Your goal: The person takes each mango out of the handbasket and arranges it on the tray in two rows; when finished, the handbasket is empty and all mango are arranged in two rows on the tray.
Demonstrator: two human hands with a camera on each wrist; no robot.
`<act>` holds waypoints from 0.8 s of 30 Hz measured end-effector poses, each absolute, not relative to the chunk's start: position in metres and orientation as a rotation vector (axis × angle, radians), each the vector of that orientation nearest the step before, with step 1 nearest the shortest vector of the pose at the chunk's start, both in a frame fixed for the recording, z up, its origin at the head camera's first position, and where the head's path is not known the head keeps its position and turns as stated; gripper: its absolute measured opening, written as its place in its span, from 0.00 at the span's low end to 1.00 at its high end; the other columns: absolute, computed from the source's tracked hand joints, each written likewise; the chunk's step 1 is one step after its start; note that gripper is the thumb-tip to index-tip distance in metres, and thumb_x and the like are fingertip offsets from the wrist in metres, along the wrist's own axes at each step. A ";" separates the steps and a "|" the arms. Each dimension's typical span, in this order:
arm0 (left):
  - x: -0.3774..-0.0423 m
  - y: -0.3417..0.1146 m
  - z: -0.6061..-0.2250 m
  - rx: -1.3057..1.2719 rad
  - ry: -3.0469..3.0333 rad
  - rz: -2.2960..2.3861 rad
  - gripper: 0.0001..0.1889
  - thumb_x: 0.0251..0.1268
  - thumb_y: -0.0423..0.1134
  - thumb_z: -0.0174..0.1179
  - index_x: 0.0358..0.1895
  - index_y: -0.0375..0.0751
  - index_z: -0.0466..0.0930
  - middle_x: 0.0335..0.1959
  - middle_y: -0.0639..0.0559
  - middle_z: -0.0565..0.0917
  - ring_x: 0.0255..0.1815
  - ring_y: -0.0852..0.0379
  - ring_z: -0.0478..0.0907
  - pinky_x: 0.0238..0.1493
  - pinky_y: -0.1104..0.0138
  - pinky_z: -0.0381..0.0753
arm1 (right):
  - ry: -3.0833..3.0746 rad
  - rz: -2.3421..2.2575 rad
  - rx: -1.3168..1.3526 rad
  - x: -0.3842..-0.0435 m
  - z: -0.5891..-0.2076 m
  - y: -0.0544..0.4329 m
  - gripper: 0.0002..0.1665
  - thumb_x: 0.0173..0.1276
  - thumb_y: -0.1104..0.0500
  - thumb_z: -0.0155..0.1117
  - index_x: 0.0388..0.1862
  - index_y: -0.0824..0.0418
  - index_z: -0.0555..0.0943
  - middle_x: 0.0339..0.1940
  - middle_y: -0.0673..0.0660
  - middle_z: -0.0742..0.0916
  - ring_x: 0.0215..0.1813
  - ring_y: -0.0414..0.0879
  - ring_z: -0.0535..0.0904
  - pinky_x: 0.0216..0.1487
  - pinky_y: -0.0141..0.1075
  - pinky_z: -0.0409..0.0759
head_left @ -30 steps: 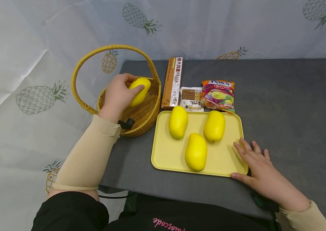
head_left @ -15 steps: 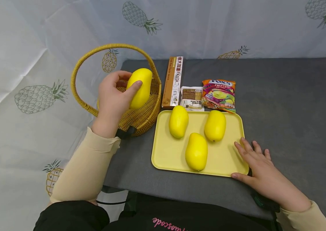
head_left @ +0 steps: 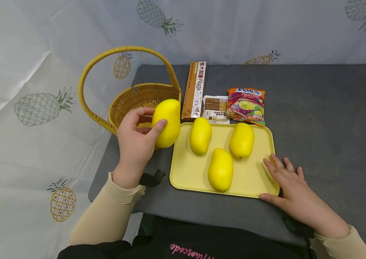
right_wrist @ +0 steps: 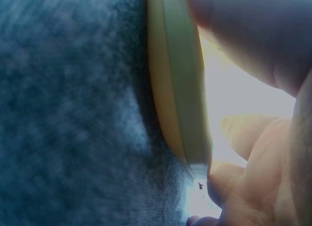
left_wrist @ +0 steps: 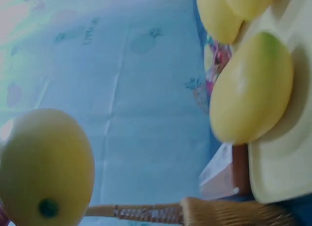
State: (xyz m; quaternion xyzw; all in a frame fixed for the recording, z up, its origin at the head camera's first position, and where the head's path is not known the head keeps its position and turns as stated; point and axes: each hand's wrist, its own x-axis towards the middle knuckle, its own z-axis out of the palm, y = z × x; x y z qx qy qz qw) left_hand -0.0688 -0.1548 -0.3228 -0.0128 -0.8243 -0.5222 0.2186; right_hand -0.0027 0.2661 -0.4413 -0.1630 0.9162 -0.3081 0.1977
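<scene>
My left hand [head_left: 135, 144] grips a yellow mango [head_left: 168, 124] between thumb and fingers. It holds the fruit in front of the wicker basket [head_left: 125, 101], close to the left edge of the yellow tray [head_left: 186, 176]. In the left wrist view that mango [left_wrist: 46, 162] shows a dark green spot at one end. On the tray lie three more mangoes: one at back left [head_left: 200, 136], one at back right [head_left: 242, 141] and one in front [head_left: 220, 169]. Fingers spread, my right hand [head_left: 294, 190] rests at the tray's right edge. The held mango and hand hide part of the basket.
Behind the tray lie a pasta box [head_left: 194, 90], a small brown-and-white packet [head_left: 216, 109] and a bag of fruit candy [head_left: 246, 106]. The basket's tall arched handle [head_left: 127, 49] rises at the left. A grey cloth [head_left: 325, 118] covers the table.
My left hand has lifted the mango out of the basket and brought it toward me and the tray. The right hand has stayed at the tray's edge.
</scene>
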 end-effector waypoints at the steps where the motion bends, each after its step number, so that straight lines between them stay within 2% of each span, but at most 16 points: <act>1: -0.066 -0.154 -0.328 -0.027 -2.284 -1.462 0.21 0.65 0.36 0.79 0.58 0.32 0.86 0.55 0.43 0.86 0.50 0.53 0.85 0.42 0.71 0.89 | 2.562 -0.864 -0.456 -0.003 -0.441 0.266 0.68 0.72 0.40 0.79 0.95 0.54 0.45 0.94 0.70 0.45 0.89 0.81 0.31 0.81 0.78 0.21; 13: -0.043 -0.145 -0.361 0.177 -2.349 -1.683 0.20 0.68 0.33 0.77 0.58 0.32 0.83 0.56 0.39 0.84 0.48 0.49 0.83 0.40 0.73 0.87 | 2.555 -0.865 -0.466 -0.004 -0.444 0.267 0.68 0.72 0.40 0.78 0.95 0.54 0.45 0.94 0.69 0.45 0.90 0.79 0.31 0.80 0.79 0.20; 24: -0.031 -0.142 -0.381 0.296 -2.438 -1.678 0.18 0.69 0.35 0.78 0.57 0.36 0.85 0.44 0.39 0.86 0.43 0.52 0.82 0.36 0.70 0.83 | 2.552 -0.856 -0.464 -0.005 -0.443 0.266 0.69 0.73 0.39 0.78 0.95 0.55 0.44 0.94 0.68 0.44 0.91 0.76 0.32 0.80 0.78 0.18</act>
